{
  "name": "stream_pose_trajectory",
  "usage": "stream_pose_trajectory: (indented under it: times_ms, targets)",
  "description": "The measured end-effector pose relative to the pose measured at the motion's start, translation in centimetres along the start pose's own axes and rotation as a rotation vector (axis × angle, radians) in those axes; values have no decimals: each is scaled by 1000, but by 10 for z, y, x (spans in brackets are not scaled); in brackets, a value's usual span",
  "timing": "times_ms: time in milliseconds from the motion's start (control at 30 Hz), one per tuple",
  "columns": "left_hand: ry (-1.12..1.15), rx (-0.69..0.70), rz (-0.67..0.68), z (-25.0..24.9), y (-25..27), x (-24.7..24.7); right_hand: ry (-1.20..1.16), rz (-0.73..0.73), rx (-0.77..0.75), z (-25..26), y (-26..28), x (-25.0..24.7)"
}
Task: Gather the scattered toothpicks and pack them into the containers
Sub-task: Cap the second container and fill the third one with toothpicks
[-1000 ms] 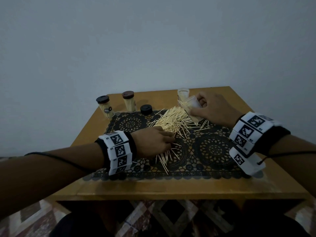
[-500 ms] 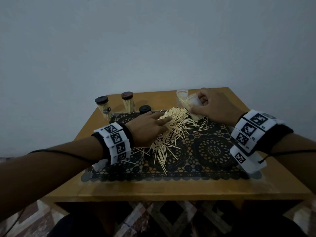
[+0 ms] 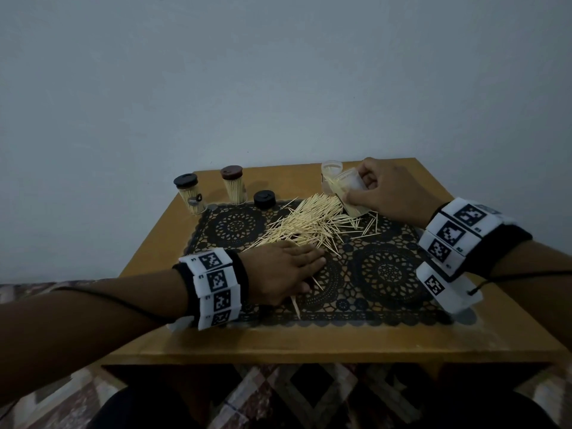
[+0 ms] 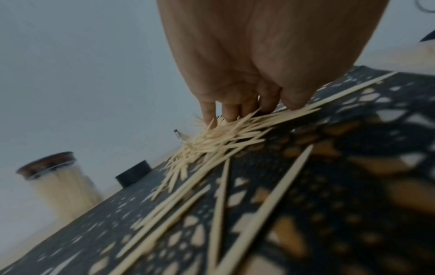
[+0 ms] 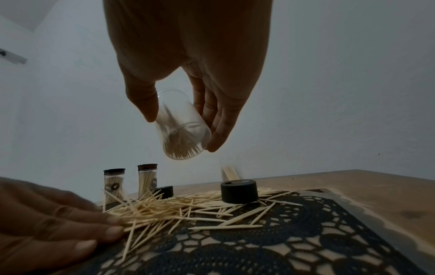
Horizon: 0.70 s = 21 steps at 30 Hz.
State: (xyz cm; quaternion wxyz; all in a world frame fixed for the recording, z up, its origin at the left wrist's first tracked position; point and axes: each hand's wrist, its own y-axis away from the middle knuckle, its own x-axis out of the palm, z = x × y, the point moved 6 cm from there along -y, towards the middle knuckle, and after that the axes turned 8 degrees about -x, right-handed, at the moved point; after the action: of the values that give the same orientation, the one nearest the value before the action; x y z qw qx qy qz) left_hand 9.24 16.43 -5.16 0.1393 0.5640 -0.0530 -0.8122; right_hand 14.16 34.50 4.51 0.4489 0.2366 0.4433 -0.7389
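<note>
Wooden toothpicks (image 3: 312,219) lie heaped across the black lace mat (image 3: 387,274), most long axes running from the near left toward the far right. At the near-left edge of that heap the left hand (image 3: 280,272) lies flat, fingers straight on the sticks. At the far-right edge the right hand (image 3: 385,188) grips a clear container (image 5: 182,133), tilted, mouth facing the heap.

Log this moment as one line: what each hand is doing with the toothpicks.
left hand: flat on toothpicks, lace mat | right hand: holds tilted clear container, partly filled | capped containers: standing behind
</note>
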Motion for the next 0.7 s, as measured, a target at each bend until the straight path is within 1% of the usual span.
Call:
stream_pose_trajectory:
  times_ms: [167,333,400,433,500,533,567,600,700]
  targets:
    - [-86,-62,15,22,-2,3,1,3,-1,-1,-1,-1]
    - [-175,-94,57,39,-4,5,19,39,6,-4,0,4]
    - [-157,-100,58,43,-2,5,19,63,9,-5,1,7]
    - [-134,-89,34,43,0,4,19,73,7,-5,1,8]
    - [-49,-39,-88,34,6,-6,29,82,-1,-6,2,10]
    - [6,-4,-130,26,10,-12,32,81,-5,-6,2,11]
    - [52,42,-139,15,16,-16,32,78,-8,-7,2,12]
    - [80,99,-123,2,22,-18,32,77,-11,-8,2,13]
    - [80,250,-18,-38,39,-11,36,89,-18,-8,2,18]
